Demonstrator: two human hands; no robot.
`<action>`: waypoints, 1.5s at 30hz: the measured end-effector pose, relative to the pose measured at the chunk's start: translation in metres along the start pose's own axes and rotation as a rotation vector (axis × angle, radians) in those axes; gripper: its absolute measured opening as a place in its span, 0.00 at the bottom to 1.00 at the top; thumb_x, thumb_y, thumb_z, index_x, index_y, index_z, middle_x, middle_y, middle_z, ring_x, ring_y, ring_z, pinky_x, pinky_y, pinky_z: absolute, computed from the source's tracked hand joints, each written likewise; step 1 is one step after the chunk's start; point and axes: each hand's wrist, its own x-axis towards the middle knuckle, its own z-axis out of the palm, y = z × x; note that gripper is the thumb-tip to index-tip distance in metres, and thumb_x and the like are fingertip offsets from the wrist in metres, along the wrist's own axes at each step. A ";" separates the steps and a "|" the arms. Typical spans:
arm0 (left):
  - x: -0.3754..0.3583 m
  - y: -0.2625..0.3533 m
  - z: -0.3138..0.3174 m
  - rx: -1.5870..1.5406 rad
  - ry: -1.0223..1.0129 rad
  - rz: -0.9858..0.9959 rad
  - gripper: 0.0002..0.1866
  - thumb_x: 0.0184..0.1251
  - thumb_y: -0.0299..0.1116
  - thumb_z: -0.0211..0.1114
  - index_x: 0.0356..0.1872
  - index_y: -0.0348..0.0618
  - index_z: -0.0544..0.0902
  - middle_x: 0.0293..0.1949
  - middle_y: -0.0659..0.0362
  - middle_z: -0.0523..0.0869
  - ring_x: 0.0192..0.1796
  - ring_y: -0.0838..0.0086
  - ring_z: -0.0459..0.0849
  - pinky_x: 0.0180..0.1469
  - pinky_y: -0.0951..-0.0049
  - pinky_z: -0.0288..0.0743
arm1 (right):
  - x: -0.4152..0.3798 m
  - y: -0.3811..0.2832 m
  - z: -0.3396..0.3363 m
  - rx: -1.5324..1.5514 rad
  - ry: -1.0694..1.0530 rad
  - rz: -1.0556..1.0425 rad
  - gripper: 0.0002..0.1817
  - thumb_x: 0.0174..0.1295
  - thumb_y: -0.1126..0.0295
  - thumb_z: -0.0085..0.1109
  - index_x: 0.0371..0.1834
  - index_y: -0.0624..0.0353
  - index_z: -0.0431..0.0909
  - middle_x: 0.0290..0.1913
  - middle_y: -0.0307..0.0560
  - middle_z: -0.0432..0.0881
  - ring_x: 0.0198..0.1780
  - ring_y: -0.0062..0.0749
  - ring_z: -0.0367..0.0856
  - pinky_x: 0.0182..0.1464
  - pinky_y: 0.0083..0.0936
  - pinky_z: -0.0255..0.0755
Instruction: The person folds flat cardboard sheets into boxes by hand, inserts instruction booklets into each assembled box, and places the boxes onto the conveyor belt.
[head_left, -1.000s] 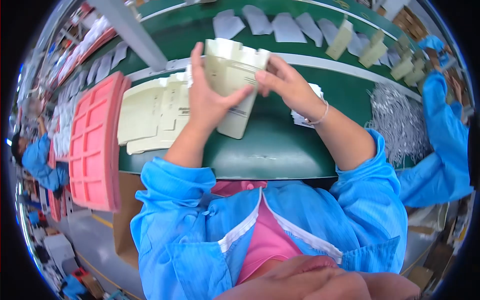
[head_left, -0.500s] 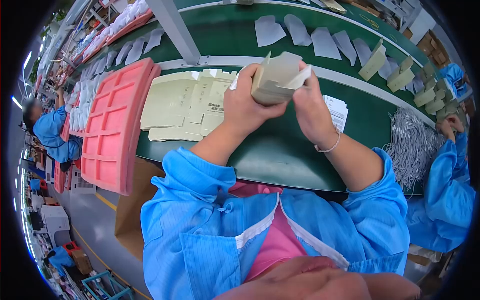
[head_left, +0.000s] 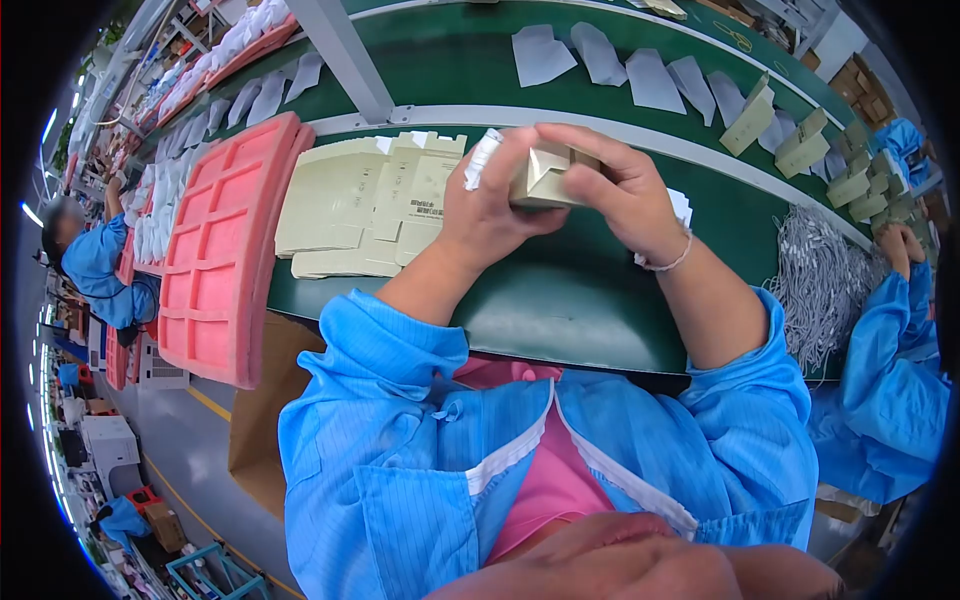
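Where left hand (head_left: 484, 205) faces right hand (head_left: 632, 198), the box (head_left: 546, 182) lies between fingers (head_left: 592, 145).

Bright, fairly even light is spread over the green worktop (head_left: 600, 270); a soft whitish glare is seen along its near edge; a glint is caught on the box (head_left: 548, 180); beyond its left end, white lamps (head_left: 50, 125) are overexposed; the rail (head_left: 700, 160) is bowed by lens distortion; the corners are blackened.
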 end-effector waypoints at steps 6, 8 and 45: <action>-0.001 -0.003 0.000 0.042 0.003 -0.007 0.54 0.29 0.32 0.80 0.66 0.54 0.61 0.47 0.51 0.80 0.44 0.55 0.82 0.42 0.62 0.79 | -0.001 -0.006 -0.005 -0.125 -0.019 0.003 0.19 0.65 0.67 0.57 0.59 0.57 0.76 0.58 0.46 0.77 0.57 0.29 0.75 0.59 0.26 0.68; -0.002 -0.001 -0.001 0.062 -0.019 -0.004 0.55 0.29 0.32 0.80 0.67 0.53 0.59 0.47 0.51 0.80 0.44 0.55 0.82 0.42 0.62 0.79 | -0.004 -0.001 -0.003 -0.174 0.011 0.023 0.20 0.64 0.69 0.58 0.60 0.56 0.76 0.58 0.45 0.77 0.57 0.29 0.75 0.59 0.25 0.68; 0.012 -0.009 -0.005 -1.272 -0.073 -1.113 0.29 0.63 0.47 0.60 0.57 0.33 0.70 0.50 0.49 0.79 0.48 0.61 0.83 0.50 0.60 0.80 | -0.060 -0.114 0.026 0.058 -0.645 -0.513 0.11 0.61 0.75 0.53 0.45 0.65 0.79 0.42 0.58 0.82 0.40 0.51 0.83 0.44 0.35 0.79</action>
